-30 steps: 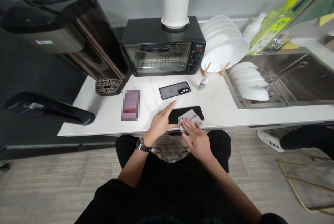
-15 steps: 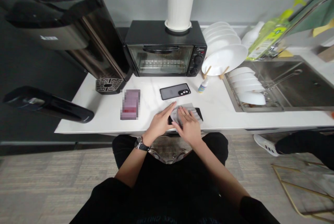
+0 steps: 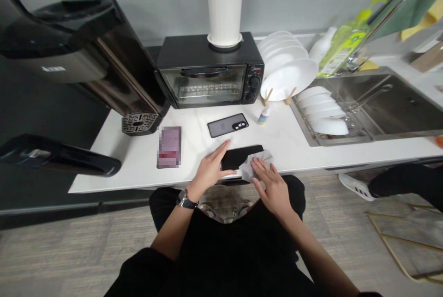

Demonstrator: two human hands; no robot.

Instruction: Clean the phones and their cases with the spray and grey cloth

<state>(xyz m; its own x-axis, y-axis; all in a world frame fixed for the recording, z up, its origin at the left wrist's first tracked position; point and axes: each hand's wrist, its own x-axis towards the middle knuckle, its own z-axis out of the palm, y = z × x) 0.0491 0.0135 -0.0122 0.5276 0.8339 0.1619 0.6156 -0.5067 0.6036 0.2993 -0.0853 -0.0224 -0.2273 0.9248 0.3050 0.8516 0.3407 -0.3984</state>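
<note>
A black phone (image 3: 239,156) lies flat near the front edge of the white counter (image 3: 297,142). My left hand (image 3: 210,171) rests on the phone's left end with fingers stretched out, thumb along its near edge. My right hand (image 3: 270,186) lies flat, fingers extended, pressing a grey cloth (image 3: 258,162) against the phone's right end. A second phone (image 3: 227,125) in a dark case lies further back on the counter, untouched.
A black toaster oven (image 3: 207,71) carries a white utensil holder (image 3: 224,13). A small bottle (image 3: 263,114), plate rack (image 3: 285,63), sink (image 3: 380,103) with white bowls (image 3: 323,111), a blurred pink box (image 3: 169,146) and a black machine (image 3: 86,47) surround the spot. Another person's leg and shoe (image 3: 356,180) show right.
My right hand with the cloth slid from the phone's middle toward its right end and near edge, uncovering more of the black surface. My left hand stayed on the left end.
</note>
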